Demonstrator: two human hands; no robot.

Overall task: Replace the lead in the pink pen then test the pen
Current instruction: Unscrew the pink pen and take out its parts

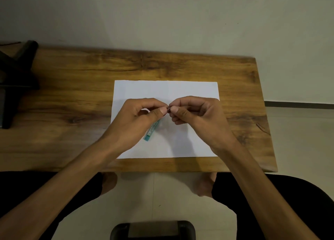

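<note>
Barely visible: pink pen (168, 110) pinched btwn both hands, mostly hidden.

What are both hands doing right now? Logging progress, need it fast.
Left hand: closed, fingertips pinching something small; what it is cannot be told.
Right hand: closed, pinching a small dark pinkish piece.

A wooden table (72, 99) bears a white paper sheet (162, 90) and a black stand (16, 73).
</note>
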